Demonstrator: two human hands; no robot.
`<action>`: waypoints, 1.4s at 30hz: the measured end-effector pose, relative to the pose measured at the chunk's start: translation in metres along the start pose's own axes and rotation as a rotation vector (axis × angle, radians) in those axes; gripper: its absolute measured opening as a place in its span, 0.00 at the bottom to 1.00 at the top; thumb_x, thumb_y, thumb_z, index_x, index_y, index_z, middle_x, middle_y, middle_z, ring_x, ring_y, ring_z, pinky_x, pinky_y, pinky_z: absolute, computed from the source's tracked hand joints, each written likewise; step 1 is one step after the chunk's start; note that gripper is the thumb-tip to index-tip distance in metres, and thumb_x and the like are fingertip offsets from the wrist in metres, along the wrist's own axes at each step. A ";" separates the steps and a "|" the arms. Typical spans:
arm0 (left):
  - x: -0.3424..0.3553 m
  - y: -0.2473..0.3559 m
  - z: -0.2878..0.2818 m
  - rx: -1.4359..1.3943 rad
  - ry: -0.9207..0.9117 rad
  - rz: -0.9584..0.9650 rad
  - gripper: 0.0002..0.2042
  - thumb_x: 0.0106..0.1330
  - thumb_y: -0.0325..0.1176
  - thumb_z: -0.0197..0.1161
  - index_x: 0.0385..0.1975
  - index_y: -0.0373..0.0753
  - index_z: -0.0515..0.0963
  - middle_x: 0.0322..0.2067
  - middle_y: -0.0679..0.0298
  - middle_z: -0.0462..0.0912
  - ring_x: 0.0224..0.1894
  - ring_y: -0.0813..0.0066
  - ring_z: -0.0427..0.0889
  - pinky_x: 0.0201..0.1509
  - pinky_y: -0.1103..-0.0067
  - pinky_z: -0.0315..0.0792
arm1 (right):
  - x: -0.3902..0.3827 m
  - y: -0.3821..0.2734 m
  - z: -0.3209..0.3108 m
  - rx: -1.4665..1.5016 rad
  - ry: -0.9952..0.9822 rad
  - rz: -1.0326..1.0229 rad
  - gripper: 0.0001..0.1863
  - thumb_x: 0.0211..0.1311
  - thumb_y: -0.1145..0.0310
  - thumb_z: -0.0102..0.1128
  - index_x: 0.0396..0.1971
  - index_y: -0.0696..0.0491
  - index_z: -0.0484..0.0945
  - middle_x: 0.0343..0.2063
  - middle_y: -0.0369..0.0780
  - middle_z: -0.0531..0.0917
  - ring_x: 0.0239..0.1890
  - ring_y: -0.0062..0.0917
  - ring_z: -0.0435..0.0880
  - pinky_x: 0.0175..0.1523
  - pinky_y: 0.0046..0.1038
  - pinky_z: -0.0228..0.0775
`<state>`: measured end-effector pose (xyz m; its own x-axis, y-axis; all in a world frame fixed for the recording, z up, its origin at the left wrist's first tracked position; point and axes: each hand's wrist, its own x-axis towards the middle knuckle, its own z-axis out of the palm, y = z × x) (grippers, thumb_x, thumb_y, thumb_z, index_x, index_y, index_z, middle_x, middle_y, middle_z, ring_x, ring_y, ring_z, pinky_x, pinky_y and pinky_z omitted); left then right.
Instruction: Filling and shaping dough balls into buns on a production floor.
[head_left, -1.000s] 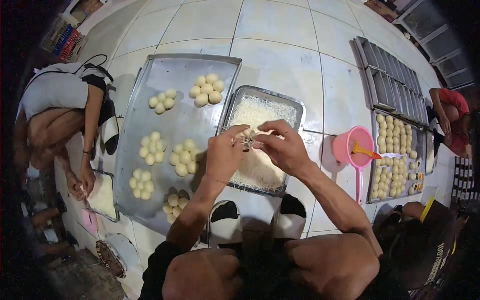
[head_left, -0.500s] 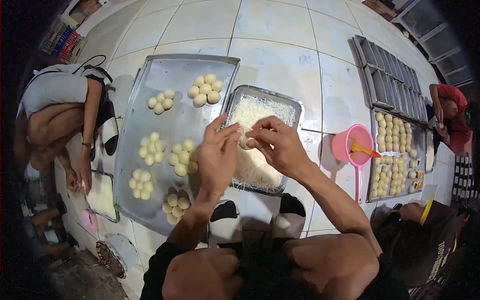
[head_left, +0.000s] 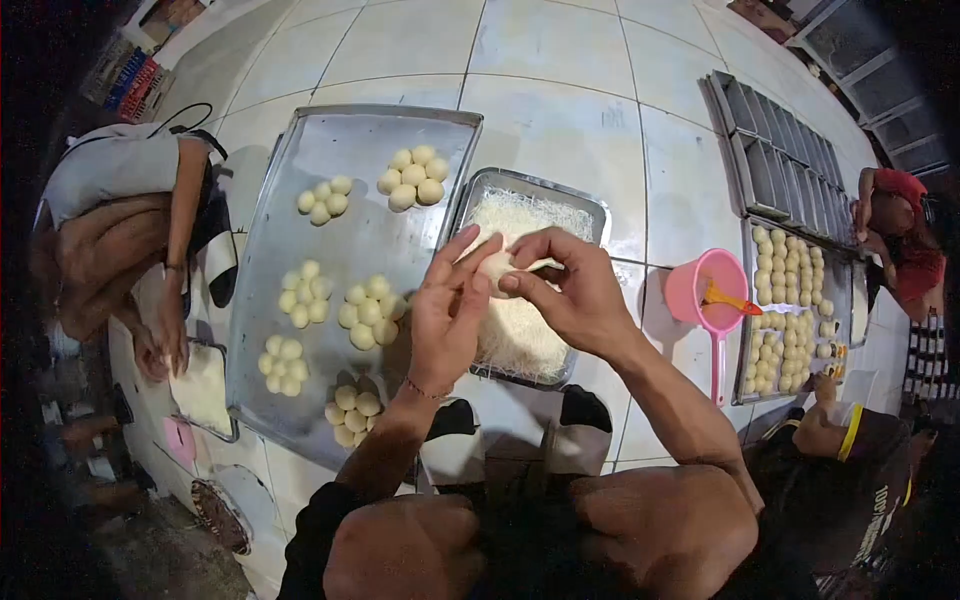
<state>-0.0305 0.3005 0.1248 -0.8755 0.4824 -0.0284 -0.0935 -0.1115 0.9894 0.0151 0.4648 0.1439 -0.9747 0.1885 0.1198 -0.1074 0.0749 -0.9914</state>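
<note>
A small pale piece of dough (head_left: 494, 268) is pinched between my two hands. My left hand (head_left: 452, 315) supports it from the left, fingers curled against its side. With thumb and fingertips my right hand (head_left: 572, 292) grips its right edge, covering part of it. Just below both hands lies a metal tray (head_left: 599, 212) of shredded white filling, probably grated cheese (head_left: 522, 345). Left of it, a large metal baking tray (head_left: 385, 250) bears several clusters of round dough balls (head_left: 412, 178), set apart from each other; my left forearm passes over its near right corner.
To the right stands a pink dipper (head_left: 700, 290) with an orange-handled tool in it. Farther right are a tray of dough balls (head_left: 785, 265) and metal loaf pans (head_left: 780, 140). One person crouches at the left, two at the right. My sandals (head_left: 580, 435) stand below the cheese tray.
My hands have shifted slightly, and the right fingers have closed farther over the dough. The left-hand person's hands have moved over their tray. The lower-right person now reaches toward the dough balls.
</note>
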 end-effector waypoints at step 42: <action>0.242 -0.088 -0.315 1.315 -0.282 0.050 0.18 0.68 0.34 0.50 0.56 0.39 0.73 0.51 0.59 0.77 0.48 0.57 0.75 0.55 0.71 0.69 | 0.042 0.037 -0.013 -0.328 -0.143 0.102 0.08 0.60 0.79 0.58 0.39 0.60 0.80 0.44 0.45 0.80 0.44 0.31 0.78 0.49 0.28 0.70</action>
<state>-0.3840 0.1533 -0.0147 -0.7227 0.6814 -0.1156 0.5959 0.6991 0.3953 -0.0268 0.4882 0.1124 -0.9972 0.0741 -0.0108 0.0380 0.3767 -0.9255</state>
